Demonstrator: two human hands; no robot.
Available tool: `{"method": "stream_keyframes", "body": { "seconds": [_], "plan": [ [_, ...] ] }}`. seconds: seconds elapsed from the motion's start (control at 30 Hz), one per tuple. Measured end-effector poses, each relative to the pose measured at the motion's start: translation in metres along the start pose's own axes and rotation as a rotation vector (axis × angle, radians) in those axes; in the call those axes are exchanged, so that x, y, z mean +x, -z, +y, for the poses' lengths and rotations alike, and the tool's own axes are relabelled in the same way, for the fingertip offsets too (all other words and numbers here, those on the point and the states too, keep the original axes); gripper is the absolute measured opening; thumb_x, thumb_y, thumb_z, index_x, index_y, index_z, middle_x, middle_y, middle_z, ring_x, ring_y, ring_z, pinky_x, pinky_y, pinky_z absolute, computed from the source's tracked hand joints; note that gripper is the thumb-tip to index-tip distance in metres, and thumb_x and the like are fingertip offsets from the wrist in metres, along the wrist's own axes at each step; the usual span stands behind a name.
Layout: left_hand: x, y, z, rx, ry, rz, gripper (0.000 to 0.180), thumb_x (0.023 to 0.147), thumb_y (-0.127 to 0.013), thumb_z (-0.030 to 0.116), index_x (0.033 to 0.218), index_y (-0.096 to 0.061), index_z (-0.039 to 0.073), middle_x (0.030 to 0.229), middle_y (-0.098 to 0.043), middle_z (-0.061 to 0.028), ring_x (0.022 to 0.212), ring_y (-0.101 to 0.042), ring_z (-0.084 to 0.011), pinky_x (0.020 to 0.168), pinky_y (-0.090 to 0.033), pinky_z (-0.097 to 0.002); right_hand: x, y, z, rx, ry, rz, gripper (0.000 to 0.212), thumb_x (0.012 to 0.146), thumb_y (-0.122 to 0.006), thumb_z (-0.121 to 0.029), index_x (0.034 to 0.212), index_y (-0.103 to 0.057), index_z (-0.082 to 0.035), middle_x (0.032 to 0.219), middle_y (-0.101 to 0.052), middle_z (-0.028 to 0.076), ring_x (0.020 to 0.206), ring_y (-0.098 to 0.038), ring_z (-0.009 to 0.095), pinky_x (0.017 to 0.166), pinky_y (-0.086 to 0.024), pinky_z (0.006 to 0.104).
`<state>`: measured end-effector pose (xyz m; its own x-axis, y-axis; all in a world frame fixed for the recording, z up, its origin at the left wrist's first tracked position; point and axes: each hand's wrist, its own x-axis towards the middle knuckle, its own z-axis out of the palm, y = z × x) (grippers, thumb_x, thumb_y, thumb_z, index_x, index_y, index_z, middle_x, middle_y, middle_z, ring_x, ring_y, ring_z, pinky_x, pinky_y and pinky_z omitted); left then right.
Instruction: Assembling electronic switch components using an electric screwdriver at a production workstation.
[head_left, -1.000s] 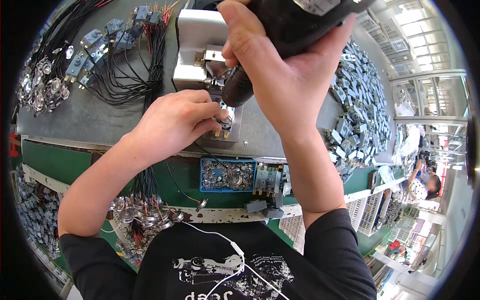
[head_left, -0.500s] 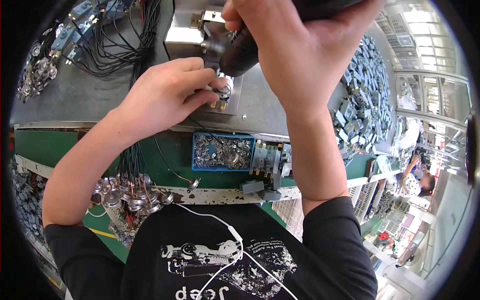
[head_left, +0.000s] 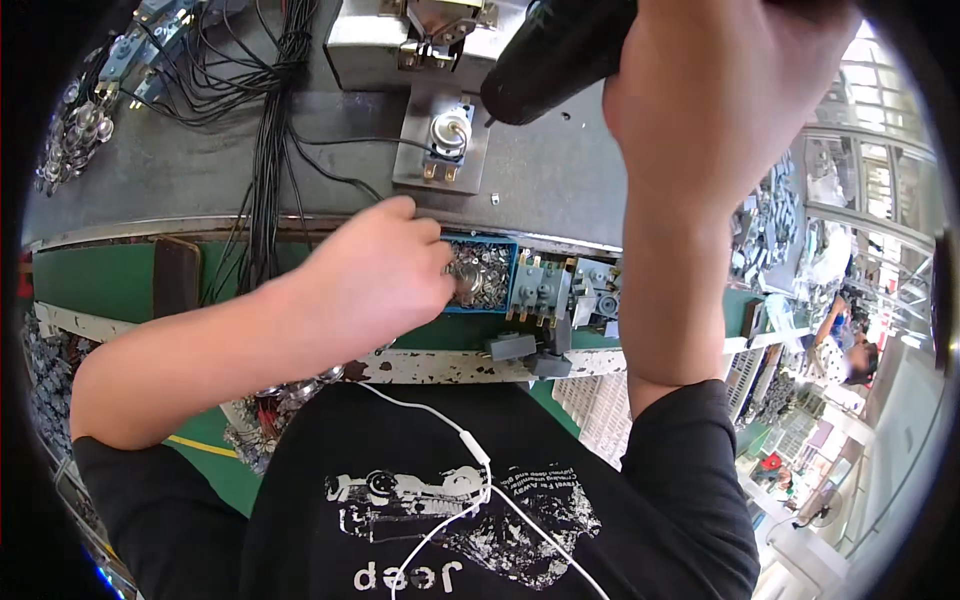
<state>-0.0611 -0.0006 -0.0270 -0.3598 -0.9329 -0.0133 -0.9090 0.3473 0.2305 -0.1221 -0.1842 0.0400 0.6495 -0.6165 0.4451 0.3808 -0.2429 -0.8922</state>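
Observation:
My right hand (head_left: 710,90) is closed around a black power screwdriver (head_left: 560,65), its nose pointing down left beside a metal block (head_left: 415,160). On that block lies a small grey switch-like part with a round silver cap (head_left: 449,131), two brass terminals and a black wire running left. My left hand (head_left: 385,270) is bent over the left side of a blue tray (head_left: 515,262) of small metal pieces. Its fingertips are blurred and partly hidden there, so whether they grip anything does not show.
Black wires (head_left: 268,160) hang in a bundle over the bench edge on the left. Behind the block stands a metal fixture (head_left: 365,45). Several grey switch bodies (head_left: 540,287) lie right of the tray. A heap of grey parts (head_left: 765,225) lies beyond my right forearm.
My left hand has left the part on the block and come back to the tray. The screwdriver has moved up and right, off the part, with my right hand still around it.

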Motion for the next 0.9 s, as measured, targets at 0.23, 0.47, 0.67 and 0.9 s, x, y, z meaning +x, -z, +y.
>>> {"method": "stream_keyframes", "body": {
  "seconds": [0.23, 0.47, 0.67, 0.9],
  "plan": [
    [-0.006, -0.013, 0.009, 0.038, -0.006, 0.051, 0.009, 0.074, -0.068, 0.018, 0.078, -0.066, 0.009, 0.075, -0.064, -0.001, 0.082, -0.063, -0.0185, 0.078, -0.046, -0.0333, -0.004, -0.005, -0.029, 0.016, 0.127, 0.048, 0.078, 0.088, -0.069, 0.017, 0.147, -0.023, -0.005, 0.098, -0.065, 0.013, 0.082, -0.067, 0.014, 0.067, -0.057, 0.026],
    [-0.003, -0.01, 0.009, -0.087, 0.029, 0.105, 0.013, 0.078, -0.066, 0.015, 0.088, -0.062, 0.007, 0.079, -0.065, -0.0042, 0.081, -0.067, -0.0212, 0.072, -0.051, -0.0347, 0.032, -0.056, -0.014, 0.048, 0.257, 0.094, 0.081, 0.088, -0.068, 0.017, 0.15, -0.021, -0.006, 0.098, -0.065, 0.014, 0.083, -0.066, 0.015, 0.067, -0.057, 0.0259],
    [-0.009, -0.01, 0.002, -0.174, -0.012, 0.039, 0.015, 0.074, -0.069, 0.017, 0.085, -0.063, 0.008, 0.082, -0.063, -0.0041, 0.085, -0.065, -0.022, 0.074, -0.052, -0.0359, 0.032, -0.085, -0.01, 0.132, 0.291, 0.174, 0.083, 0.088, -0.068, 0.017, 0.152, -0.02, -0.007, 0.102, -0.065, 0.015, 0.085, -0.067, 0.015, 0.067, -0.057, 0.0258],
    [-0.01, -0.001, 0.002, -0.143, -0.036, 0.138, 0.014, 0.077, -0.068, 0.014, 0.089, -0.063, 0.01, 0.084, -0.062, -0.0029, 0.085, -0.064, -0.0192, 0.071, -0.048, -0.0341, 0.035, -0.078, -0.008, 0.194, 0.244, -0.019, 0.075, 0.086, -0.069, 0.017, 0.143, -0.026, -0.004, 0.106, -0.064, 0.015, 0.088, -0.068, 0.016, 0.068, -0.057, 0.0262]
  ]
}}
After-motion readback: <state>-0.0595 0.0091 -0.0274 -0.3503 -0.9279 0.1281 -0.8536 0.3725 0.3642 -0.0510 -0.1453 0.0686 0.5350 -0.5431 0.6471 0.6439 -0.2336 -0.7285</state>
